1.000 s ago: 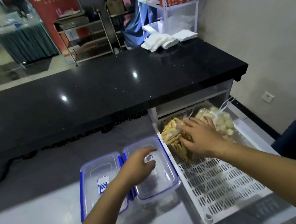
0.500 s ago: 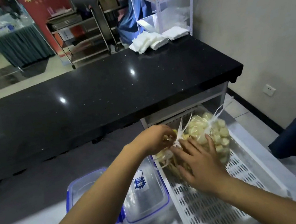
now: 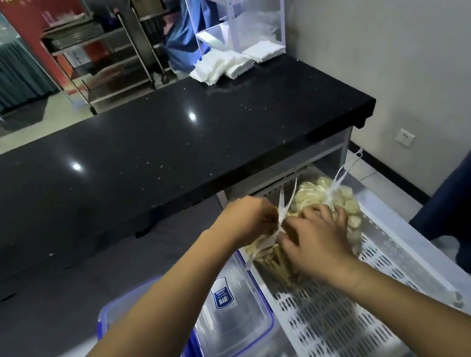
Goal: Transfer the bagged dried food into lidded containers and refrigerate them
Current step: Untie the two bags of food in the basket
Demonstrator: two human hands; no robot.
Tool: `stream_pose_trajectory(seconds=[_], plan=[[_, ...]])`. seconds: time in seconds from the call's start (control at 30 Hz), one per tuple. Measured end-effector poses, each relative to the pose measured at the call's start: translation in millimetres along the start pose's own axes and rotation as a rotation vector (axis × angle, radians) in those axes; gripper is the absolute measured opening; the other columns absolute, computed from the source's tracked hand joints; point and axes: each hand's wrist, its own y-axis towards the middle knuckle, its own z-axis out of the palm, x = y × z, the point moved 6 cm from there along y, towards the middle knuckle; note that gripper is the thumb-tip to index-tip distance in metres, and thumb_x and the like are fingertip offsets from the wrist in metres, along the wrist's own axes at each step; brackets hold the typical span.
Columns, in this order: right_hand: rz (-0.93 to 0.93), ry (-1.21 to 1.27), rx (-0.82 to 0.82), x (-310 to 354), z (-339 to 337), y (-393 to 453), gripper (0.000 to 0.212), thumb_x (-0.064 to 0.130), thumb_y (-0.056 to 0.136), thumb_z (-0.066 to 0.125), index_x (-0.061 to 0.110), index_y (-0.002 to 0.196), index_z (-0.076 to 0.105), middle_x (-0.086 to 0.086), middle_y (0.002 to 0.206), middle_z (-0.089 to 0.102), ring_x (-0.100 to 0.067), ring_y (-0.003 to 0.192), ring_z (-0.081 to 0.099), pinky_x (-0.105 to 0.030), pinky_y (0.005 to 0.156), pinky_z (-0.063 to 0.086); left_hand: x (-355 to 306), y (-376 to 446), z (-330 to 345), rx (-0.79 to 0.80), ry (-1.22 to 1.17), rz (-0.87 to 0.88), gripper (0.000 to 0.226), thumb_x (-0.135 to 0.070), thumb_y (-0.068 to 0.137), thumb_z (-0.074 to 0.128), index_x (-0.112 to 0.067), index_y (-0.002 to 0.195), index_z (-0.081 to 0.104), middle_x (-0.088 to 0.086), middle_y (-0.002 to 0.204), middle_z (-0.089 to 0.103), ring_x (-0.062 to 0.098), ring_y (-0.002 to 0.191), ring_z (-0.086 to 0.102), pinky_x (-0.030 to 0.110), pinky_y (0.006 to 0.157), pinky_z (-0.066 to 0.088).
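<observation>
While the left hand point(image 3: 248, 221) pinches the bag's knot point(image 3: 282, 228) — the right hand point(image 3: 319, 245) grips it too

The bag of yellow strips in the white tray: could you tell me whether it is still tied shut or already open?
Still tied: the bag of yellow strips has its neck knotted, with both hands at the knot.
</observation>
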Motion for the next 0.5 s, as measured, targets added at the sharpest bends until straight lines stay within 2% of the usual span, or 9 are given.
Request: stream_pose_trajectory(seconds=[0.07, 0.17, 0.3, 0.4, 0.5], plan=[[0.071, -0.015, 0.019, 3.2, -3.0, 6.7, 0.031, 0.052, 0.094, 0.047, 0.035, 0.113, 0.065, 0.005, 0.128, 0.056, -0.026, 0.129, 0.036, -0.055, 0.113, 0.018, -3.2, 1.7, 2.2, 0.011, 0.027, -0.005, 0.018, -0.026, 0.095, 0.06, -0.019, 0.107, 0.07, 0.0, 0.113, 0.063, 0.02, 0.095, 0.063, 0.036, 0.076, 0.052], [0.138, 0.033, 0.002, 6.2, -6.2, 9.4, 0.027, 0.044, 0.094, 0.052, 0.034, 0.114, 0.066, 0.003, 0.125, 0.06, -0.028, 0.125, 0.037, -0.053, 0.109, 0.025, -8.0, -1.0, 4.7, 0.013, 0.036, 0.011, 0.018, -0.025, 0.097, 0.056, -0.014, 0.109, 0.062, 0.004, 0.116, 0.054, 0.019, 0.091, 0.057, 0.032, 0.066, 0.037], [0.134, 0.09, -0.05, 8.4, -13.2, 1.1, 0.019, 0.032, 0.096, 0.057, 0.033, 0.11, 0.068, 0.005, 0.119, 0.062, -0.024, 0.121, 0.043, -0.047, 0.108, 0.027, -9.2, -16.9, 0.3, -0.053, -0.084, 0.033, 0.012, -0.022, 0.098, 0.053, -0.014, 0.105, 0.058, 0.004, 0.111, 0.054, 0.021, 0.09, 0.056, 0.035, 0.069, 0.043], [0.1, 0.104, -0.063, 6.4, -15.9, -10.4, 0.016, 0.031, 0.096, 0.059, 0.029, 0.109, 0.067, 0.005, 0.116, 0.057, -0.02, 0.116, 0.047, -0.043, 0.107, 0.029, -10.8, -32.6, -2.3, -0.142, -0.119, 0.063, 0.009, -0.023, 0.098, 0.055, -0.016, 0.104, 0.056, 0.002, 0.105, 0.06, 0.022, 0.088, 0.058, 0.035, 0.071, 0.043], [0.067, 0.183, -0.08, -3.6, -19.2, -30.0, 0.002, 0.029, 0.096, 0.059, 0.03, 0.095, 0.059, 0.008, 0.105, 0.047, -0.017, 0.106, 0.047, -0.037, 0.098, 0.037, -16.1, -49.2, -0.4, -0.226, -0.192, 0.099, 0.007, -0.021, 0.098, 0.053, -0.016, 0.101, 0.056, 0.002, 0.101, 0.064, 0.024, 0.086, 0.059, 0.038, 0.073, 0.047]])
